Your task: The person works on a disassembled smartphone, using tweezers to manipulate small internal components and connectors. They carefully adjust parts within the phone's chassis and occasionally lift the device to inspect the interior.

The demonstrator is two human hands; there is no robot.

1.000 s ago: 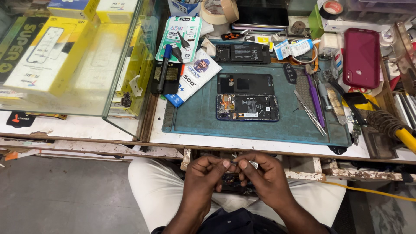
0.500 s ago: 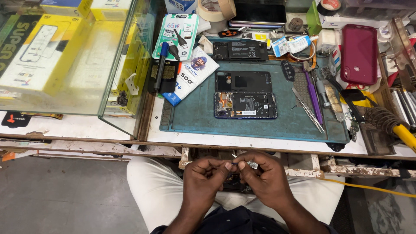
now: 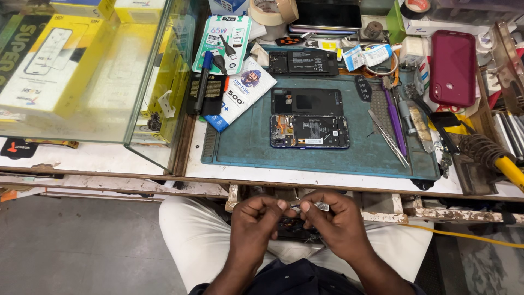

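My left hand and my right hand meet over my lap, below the bench edge. Their fingertips pinch a small silvery part between them; I cannot tell what kind of part it is. A dark object lies on my lap under the hands. Up on the bench, an opened phone with its board showing lies on a teal work mat. A black back cover rests just behind the phone.
A glass display case with yellow boxes stands at the left. Tweezers, a purple tool and a soldering iron lie at the mat's right. A red phone, tape roll, packets and a blue marker crowd the back.
Both hands stay together at my lap, working the small part. The view has shifted slightly, so the bench sits a little higher in frame.
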